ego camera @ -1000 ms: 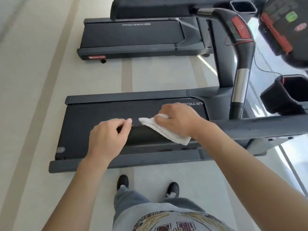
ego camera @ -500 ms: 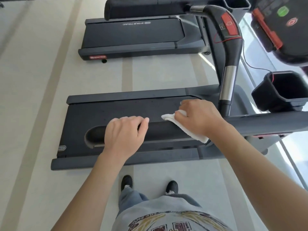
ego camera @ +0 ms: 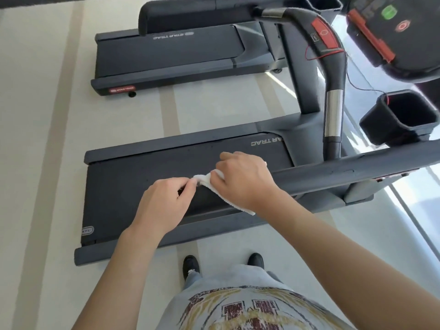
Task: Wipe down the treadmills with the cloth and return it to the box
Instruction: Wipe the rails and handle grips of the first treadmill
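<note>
1. We hold the small white folded cloth (ego camera: 204,184) on the dark grey padded side handrail (ego camera: 333,171) of the near black treadmill (ego camera: 142,184), just past the centre of view towards 1 o'clock.
2. Our right hand (ego camera: 242,179) is clamped over the cloth, fingers curled round it. Our left hand (ego camera: 164,202) pinches its free corner between thumb and fingertips.
3. We judge the wiping step is in hand, on this rail. The two-handed hold suggests we are refolding or resetting the cloth.
4. The next move calls for a flat grip and a firm stroke along the rail.
5. A second black treadmill (ego camera: 166,55) at 11 o'clock looks not yet reached. No box shows.
6. Both decks read "STAR TRAC". The red end label is too small to read.
</note>
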Tool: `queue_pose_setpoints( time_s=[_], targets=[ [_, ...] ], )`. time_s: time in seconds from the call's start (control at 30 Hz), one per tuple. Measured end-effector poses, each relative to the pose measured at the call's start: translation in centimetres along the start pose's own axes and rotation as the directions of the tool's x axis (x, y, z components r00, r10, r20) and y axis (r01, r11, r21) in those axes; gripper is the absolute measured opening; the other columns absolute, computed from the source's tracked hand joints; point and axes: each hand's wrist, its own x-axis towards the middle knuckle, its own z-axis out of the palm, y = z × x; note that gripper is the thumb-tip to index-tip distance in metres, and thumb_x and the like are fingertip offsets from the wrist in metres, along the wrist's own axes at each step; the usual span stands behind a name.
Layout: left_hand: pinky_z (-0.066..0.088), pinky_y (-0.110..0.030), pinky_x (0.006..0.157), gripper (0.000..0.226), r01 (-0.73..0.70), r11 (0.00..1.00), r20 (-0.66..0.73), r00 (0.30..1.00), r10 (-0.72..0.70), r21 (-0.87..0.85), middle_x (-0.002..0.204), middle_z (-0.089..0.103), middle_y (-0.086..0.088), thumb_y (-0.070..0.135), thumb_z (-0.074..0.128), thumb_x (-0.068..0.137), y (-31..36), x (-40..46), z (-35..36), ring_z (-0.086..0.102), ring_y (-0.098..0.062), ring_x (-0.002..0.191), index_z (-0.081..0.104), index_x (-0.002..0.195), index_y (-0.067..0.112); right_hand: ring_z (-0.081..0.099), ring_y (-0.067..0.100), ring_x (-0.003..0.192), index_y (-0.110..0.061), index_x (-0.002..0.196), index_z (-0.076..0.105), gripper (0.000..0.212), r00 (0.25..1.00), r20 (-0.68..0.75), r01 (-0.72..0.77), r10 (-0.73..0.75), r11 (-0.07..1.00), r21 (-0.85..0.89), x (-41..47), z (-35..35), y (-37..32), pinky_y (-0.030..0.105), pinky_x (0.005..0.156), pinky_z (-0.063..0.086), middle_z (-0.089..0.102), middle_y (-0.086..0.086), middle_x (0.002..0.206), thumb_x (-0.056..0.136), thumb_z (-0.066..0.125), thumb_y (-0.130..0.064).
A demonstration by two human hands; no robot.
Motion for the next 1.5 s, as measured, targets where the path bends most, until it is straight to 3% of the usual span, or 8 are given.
queue_pose_setpoints(
  time_s=[0.17,0.3,0.43,0.6,0.77,1.0,1.2,1.5],
  targets=[
    [0.027,-0.032,0.052,0.050,-0.034,0.976,0.074,0.996,0.051,-0.215,0.051,0.035,0.008,0.035,0.048,0.110,-2.4,-0.3,-0.7,0.030,-0.014,0.049,0.039,0.062,0.025,0.036,0.021,0.054,-0.018,0.054,0.040,0.044,0.988,-0.153,0.007,-0.011,1.000,-0.028,0.3,1.7,-3.2,0.029,0.049,0.022,0.038,-0.005,0.061,0.094,0.048,-0.035],
    [0.030,-0.033,0.050,0.048,-0.051,0.959,0.078,0.994,0.076,-0.279,0.054,0.040,0.006,0.035,0.043,0.112,-4.4,-0.2,-1.4,0.032,-0.013,0.050,0.049,0.070,0.013,0.032,0.021,0.053,-0.019,0.056,0.040,0.044,0.964,-0.266,-0.005,0.010,1.000,0.019,0.7,2.8,-6.6,0.031,0.049,0.026,0.035,-0.004,0.062,0.094,0.055,-0.033],
    [0.029,-0.033,0.052,0.046,-0.118,0.953,0.099,0.984,0.151,-0.280,0.057,0.040,0.006,0.034,0.042,0.111,-3.8,0.1,-1.3,0.032,-0.015,0.052,0.043,0.070,0.014,0.032,0.023,0.058,-0.016,0.059,0.043,0.044,0.927,-0.376,0.019,0.004,0.998,0.058,-0.4,2.7,-5.9,0.033,0.050,0.027,0.038,-0.002,0.066,0.097,0.056,-0.034],
    [0.045,-0.036,0.061,0.034,-0.282,0.956,0.152,0.944,0.292,-0.081,0.078,0.059,0.010,0.045,0.038,0.110,-1.7,1.0,-0.7,0.055,-0.012,0.068,0.058,0.088,0.028,0.037,0.022,0.064,-0.014,0.068,0.061,0.047,0.914,-0.403,-0.057,0.039,0.998,-0.035,-3.2,1.3,-1.2,0.033,0.054,0.033,0.049,0.000,0.075,0.103,0.047,-0.041],
    [0.054,-0.040,0.076,0.038,-0.320,0.947,0.226,0.926,0.303,0.042,0.088,0.066,0.013,0.050,0.032,0.110,1.1,1.7,-0.5,0.062,-0.012,0.079,0.065,0.104,0.031,0.044,0.019,0.068,-0.015,0.072,0.068,0.040,0.900,-0.410,-0.197,0.150,0.978,-0.075,-5.0,-0.6,4.5,0.035,0.052,0.039,0.053,-0.002,0.079,0.101,0.054,-0.038],
    [0.037,-0.034,0.059,0.041,-0.345,0.927,0.208,0.927,0.313,0.144,0.076,0.058,0.009,0.047,0.033,0.111,5.7,2.8,2.7,0.053,-0.012,0.064,0.058,0.087,0.024,0.039,0.020,0.065,-0.013,0.069,0.064,0.039,0.894,-0.448,-0.028,0.009,0.999,-0.035,-5.1,-0.6,6.7,0.029,0.055,0.031,0.053,0.001,0.076,0.101,0.056,-0.035],
    [0.051,-0.041,0.067,0.042,-0.330,0.929,0.176,0.937,0.301,0.168,0.080,0.060,0.009,0.051,0.029,0.108,9.7,3.6,5.5,0.057,-0.015,0.071,0.060,0.093,0.026,0.037,0.020,0.065,-0.011,0.071,0.067,0.035,0.876,-0.481,0.037,-0.045,0.999,-0.027,-6.3,-1.6,12.2,0.029,0.059,0.030,0.055,0.003,0.077,0.098,0.060,-0.032],
    [0.046,-0.038,0.060,0.043,-0.346,0.911,0.129,0.937,0.324,0.225,0.077,0.058,0.007,0.049,0.028,0.110,17.2,5.7,10.8,0.053,-0.015,0.066,0.057,0.089,0.024,0.041,0.023,0.063,-0.009,0.071,0.067,0.033,0.849,-0.521,0.058,-0.086,0.996,-0.070,-9.1,-4.1,22.6,0.035,0.055,0.036,0.057,0.005,0.077,0.097,0.060,-0.029]
  ],
)
